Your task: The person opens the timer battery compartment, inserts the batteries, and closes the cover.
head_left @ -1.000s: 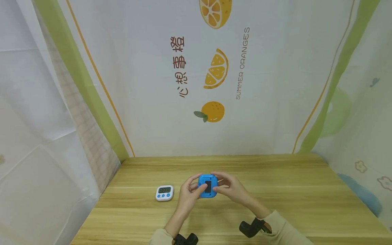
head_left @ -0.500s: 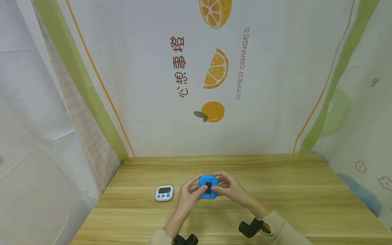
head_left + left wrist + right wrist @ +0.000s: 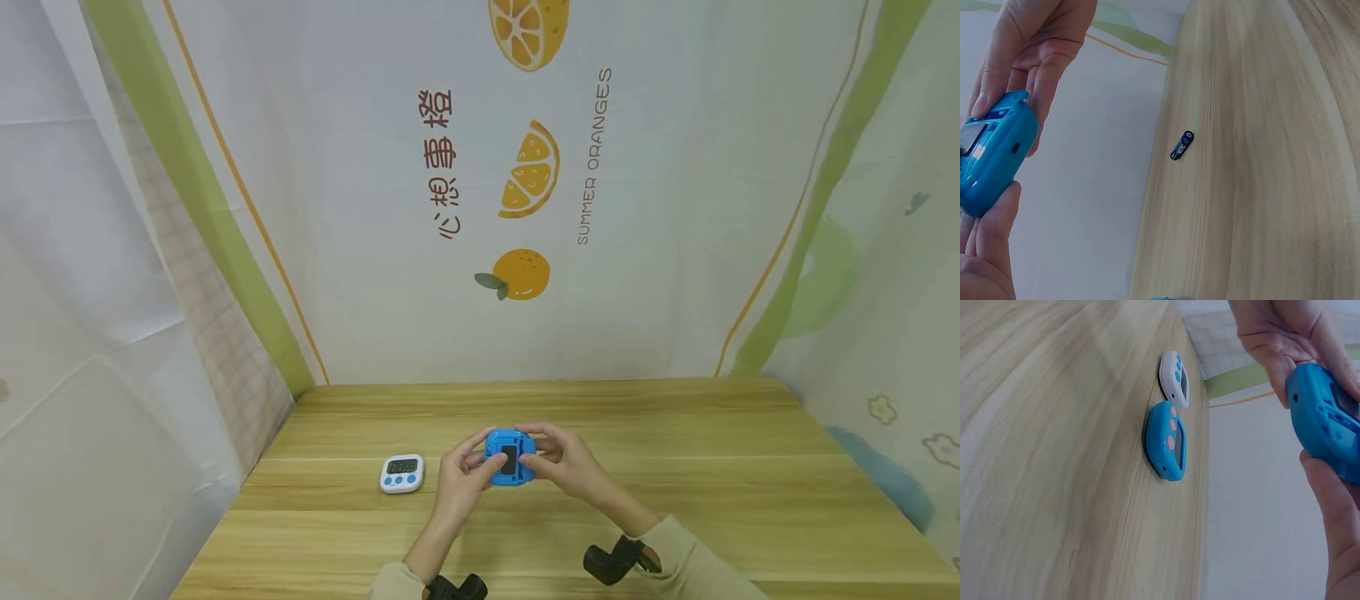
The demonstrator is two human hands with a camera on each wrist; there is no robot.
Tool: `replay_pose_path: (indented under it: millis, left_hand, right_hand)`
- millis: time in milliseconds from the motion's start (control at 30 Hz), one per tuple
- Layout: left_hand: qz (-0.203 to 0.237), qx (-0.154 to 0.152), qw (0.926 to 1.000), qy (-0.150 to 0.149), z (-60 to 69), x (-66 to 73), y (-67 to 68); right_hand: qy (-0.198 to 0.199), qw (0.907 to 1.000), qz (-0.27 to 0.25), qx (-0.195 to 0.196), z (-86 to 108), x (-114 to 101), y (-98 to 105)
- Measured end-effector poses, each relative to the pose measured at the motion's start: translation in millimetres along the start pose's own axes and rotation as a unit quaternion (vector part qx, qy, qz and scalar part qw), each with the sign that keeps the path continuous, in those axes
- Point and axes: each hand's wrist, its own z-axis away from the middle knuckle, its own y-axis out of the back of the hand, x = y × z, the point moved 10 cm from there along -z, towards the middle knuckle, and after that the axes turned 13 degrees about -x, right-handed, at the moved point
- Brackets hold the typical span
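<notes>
Both hands hold a blue digital timer [image 3: 512, 462] above the table, its back turned up with a dark rectangular panel. My left hand [image 3: 459, 479] grips its left side, the thumb lying on the back. On the right side, my right hand [image 3: 568, 458] pinches the edge with thumb and fingers. A small blue tab juts from the timer's edge beside the right thumb in the left wrist view. On the table, the right wrist view has another blue timer [image 3: 1163, 440] with pink buttons, hidden in the head view. A dark blue battery [image 3: 1182, 145] lies on the table in the left wrist view.
A white timer [image 3: 402, 473] with blue buttons lies to the left of my left hand. The wooden table [image 3: 675, 483] ends at a printed curtain [image 3: 645, 317] at the back, with more hanging cloth on both sides.
My right thumb slid left across the timer's back, then moved back right. The timer's right edge now reaches slightly farther right. My left hand keeps its grip; the white timer stays put.
</notes>
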Motion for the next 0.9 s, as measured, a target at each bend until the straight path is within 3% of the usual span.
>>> replay_pose_path:
  millis: [267,367,600,700,900]
  left_hand:
    - [0.020,0.006,0.9997,0.016,2.8,-5.8,4.6]
    - [0.013,0.008,0.9996,0.022,4.6,-6.8,5.9]
    - [-0.005,0.002,0.9999,0.016,7.1,-7.5,2.5]
    - [-0.007,0.000,0.9996,0.029,8.9,-12.4,-0.1]
    - [-0.020,0.007,0.9986,0.048,15.9,-0.8,-7.2]
  right_hand:
    - [-0.017,0.9994,-0.017,-0.026,-0.6,2,-6]
    - [-0.030,0.9994,-0.004,-0.019,-0.3,-1,-6]
    - [-0.081,0.9935,0.060,0.052,5.0,-16,3]
    - [-0.094,0.9890,0.078,0.083,8.7,-18,8]
    - [-0.105,0.9841,0.051,0.134,16.5,-9,26]
